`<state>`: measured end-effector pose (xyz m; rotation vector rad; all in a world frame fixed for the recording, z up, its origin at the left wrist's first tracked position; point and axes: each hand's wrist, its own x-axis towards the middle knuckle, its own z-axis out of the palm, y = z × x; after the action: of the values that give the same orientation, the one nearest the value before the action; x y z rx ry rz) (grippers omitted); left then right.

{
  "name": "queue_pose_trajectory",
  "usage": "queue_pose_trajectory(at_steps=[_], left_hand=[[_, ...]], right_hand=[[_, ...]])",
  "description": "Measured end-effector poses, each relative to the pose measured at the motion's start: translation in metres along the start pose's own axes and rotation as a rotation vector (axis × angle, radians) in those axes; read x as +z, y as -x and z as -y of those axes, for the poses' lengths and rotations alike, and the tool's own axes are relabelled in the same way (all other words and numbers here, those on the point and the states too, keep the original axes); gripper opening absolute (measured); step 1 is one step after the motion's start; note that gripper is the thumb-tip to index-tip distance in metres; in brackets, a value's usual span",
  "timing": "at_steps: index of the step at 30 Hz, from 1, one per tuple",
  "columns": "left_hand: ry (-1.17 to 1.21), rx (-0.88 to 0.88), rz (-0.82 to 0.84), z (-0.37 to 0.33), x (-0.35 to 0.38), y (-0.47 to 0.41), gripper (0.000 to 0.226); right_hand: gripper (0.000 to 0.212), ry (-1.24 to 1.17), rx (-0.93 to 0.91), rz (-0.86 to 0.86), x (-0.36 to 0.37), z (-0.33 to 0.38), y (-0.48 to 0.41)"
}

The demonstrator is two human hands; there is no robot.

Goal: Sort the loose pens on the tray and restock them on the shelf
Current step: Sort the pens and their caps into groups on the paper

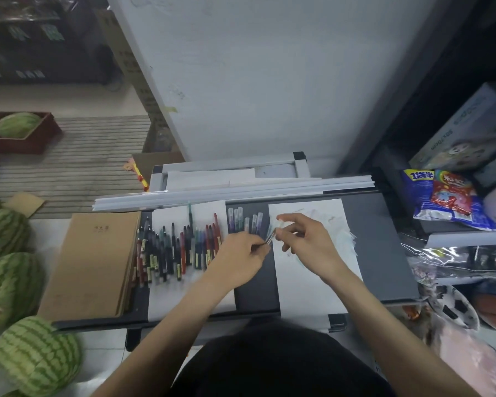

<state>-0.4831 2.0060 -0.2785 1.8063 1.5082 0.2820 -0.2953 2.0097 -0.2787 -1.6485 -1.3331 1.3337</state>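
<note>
A clear pen [270, 235] is held over the grey tray [384, 247], pinched at its ends by both the left hand [241, 255] and right hand [309, 242]. Sorting looks mid-way: dark and red pens [178, 247] lie in 1 row, clear ones [245, 222] beside. Next it likely joins those clear ones

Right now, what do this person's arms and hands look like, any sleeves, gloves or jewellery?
Both the left hand and the right hand are bare, with no gloves. No rings, watch or bracelet show. The forearms are uncovered up to the picture's lower edge, so no sleeves are visible. A black garment covers the body below.
</note>
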Motion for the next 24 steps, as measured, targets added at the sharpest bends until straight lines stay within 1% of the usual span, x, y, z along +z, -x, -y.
queue_pose_trajectory(at_steps=[3,8,10,12,13,15,18,21,24], left_hand=[[-0.049,-0.092,0.017,0.013,0.011,-0.022,0.033],[-0.148,-0.205,-0.017,0.03,0.025,-0.05,0.03],[-0.172,-0.218,-0.052,0.032,0.032,-0.058,0.024],[-0.175,-0.216,-0.07,0.032,0.036,-0.063,0.009],[-0.162,-0.212,-0.072,0.033,0.039,-0.065,0.007],[-0.163,-0.206,-0.072,0.036,0.045,-0.069,0.021],[-0.204,-0.193,-0.09,0.034,0.049,-0.07,0.025],[-0.157,-0.189,-0.124,0.036,0.051,-0.071,0.034],[-0.114,-0.207,-0.135,0.04,0.052,-0.07,0.035]], right_hand=[[0.029,0.19,0.102,-0.032,-0.007,-0.022,-0.007],[0.035,0.74,0.155,-0.058,-0.03,-0.049,-0.002],[0.037,0.885,0.169,-0.037,-0.034,-0.061,0.001],[0.036,0.954,0.165,-0.017,-0.033,-0.071,0.004],[0.034,0.973,0.156,-0.011,-0.032,-0.075,0.005],[0.029,0.998,0.134,0.003,-0.026,-0.082,0.007],[0.028,1.014,0.096,0.011,-0.017,-0.086,0.004],[0.024,1.04,0.053,0.019,-0.01,-0.088,-0.001],[0.018,1.074,0.028,0.016,-0.005,-0.089,-0.006]])
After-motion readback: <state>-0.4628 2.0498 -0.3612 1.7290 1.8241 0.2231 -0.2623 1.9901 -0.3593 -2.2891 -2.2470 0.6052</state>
